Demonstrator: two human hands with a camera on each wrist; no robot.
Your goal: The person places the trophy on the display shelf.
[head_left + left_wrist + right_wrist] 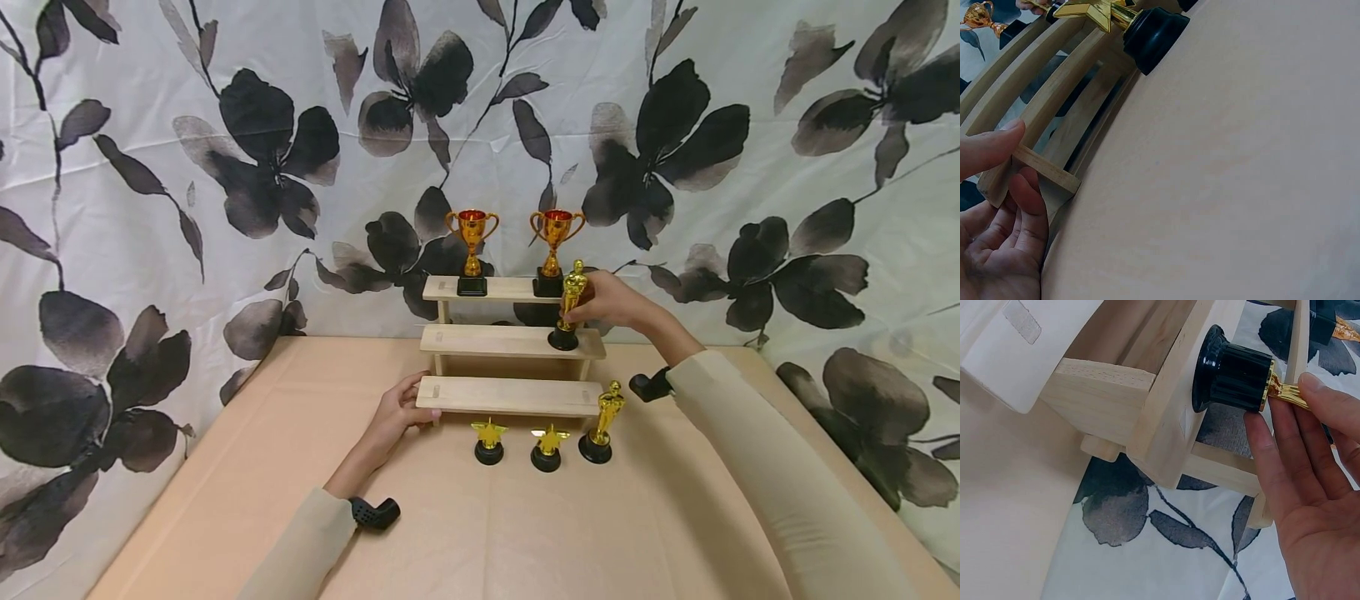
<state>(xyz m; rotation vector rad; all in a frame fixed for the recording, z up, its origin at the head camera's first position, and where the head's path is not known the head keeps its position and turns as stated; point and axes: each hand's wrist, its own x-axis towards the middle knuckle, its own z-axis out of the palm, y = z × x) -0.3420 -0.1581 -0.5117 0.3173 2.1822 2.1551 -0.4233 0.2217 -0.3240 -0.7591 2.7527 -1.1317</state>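
My right hand (611,298) grips a gold statuette trophy (573,287) by its figure, thumb on one side and fingers on the other. The trophy's round black base (1235,375) is right at the top of the middle step, near its right end. That step belongs to a three-tier wooden display stand (510,396). At the stand's left end my left hand (390,421) pinches the lowest step's edge, the thumb (997,147) over it and curled fingers beneath. Two gold cup trophies, one left (472,242) and one right (555,242), stand upright on the top step.
In front of the stand, on the peach-coloured table (450,525), are two star trophies, one left (489,442) and one right (549,448). A second gold statuette (603,421) stands by the stand's front right corner. Behind hangs a floral cloth (525,108).
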